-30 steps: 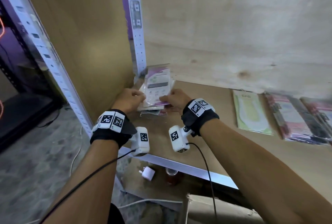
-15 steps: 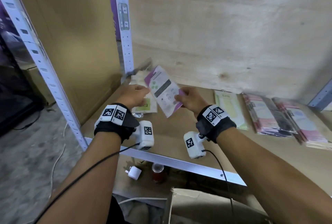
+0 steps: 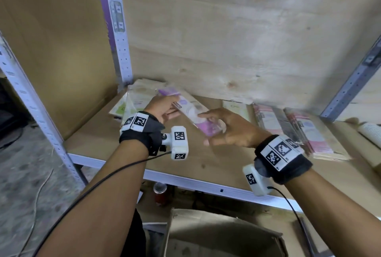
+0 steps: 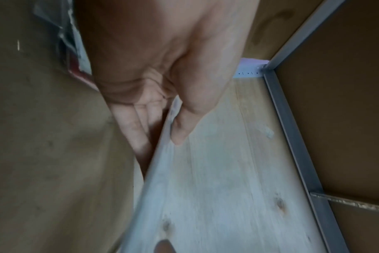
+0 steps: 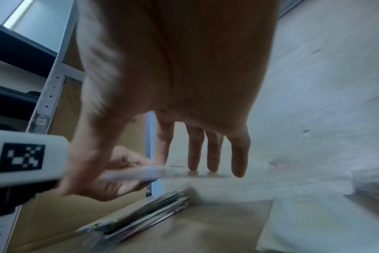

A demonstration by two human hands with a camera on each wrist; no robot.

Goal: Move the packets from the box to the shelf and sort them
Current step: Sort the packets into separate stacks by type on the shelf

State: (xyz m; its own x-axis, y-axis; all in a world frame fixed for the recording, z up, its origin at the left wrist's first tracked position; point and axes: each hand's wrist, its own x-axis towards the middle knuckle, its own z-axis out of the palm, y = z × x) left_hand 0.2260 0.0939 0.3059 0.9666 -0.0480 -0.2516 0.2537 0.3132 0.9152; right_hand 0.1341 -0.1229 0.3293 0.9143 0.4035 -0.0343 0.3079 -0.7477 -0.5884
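Note:
A white and purple packet (image 3: 191,112) hangs tilted above the brown shelf board (image 3: 99,143), just right of the stack in the back left corner. My left hand (image 3: 171,108) pinches its upper end, thumb (image 4: 180,130) on one face and fingers (image 4: 138,137) on the other; the left wrist view shows the packet (image 4: 158,164) edge-on. My right hand (image 3: 204,129) is spread at the lower end, its fingers (image 5: 213,154) straight and their tips touching the packet. The cardboard box (image 3: 216,236) stands below the shelf's front rail.
Green and cream packets (image 3: 132,100) lie stacked in the back left corner. A single green packet (image 3: 235,108) and two pink stacks (image 3: 272,122) (image 3: 309,135) lie to the right. A white upright (image 3: 117,30) marks that corner, and a red can (image 3: 159,189) sits below the shelf.
The packet has tipped from upright to slanted and moved right of the corner stack. My right hand has let go of its edge and spread its fingers; the left still pinches it.

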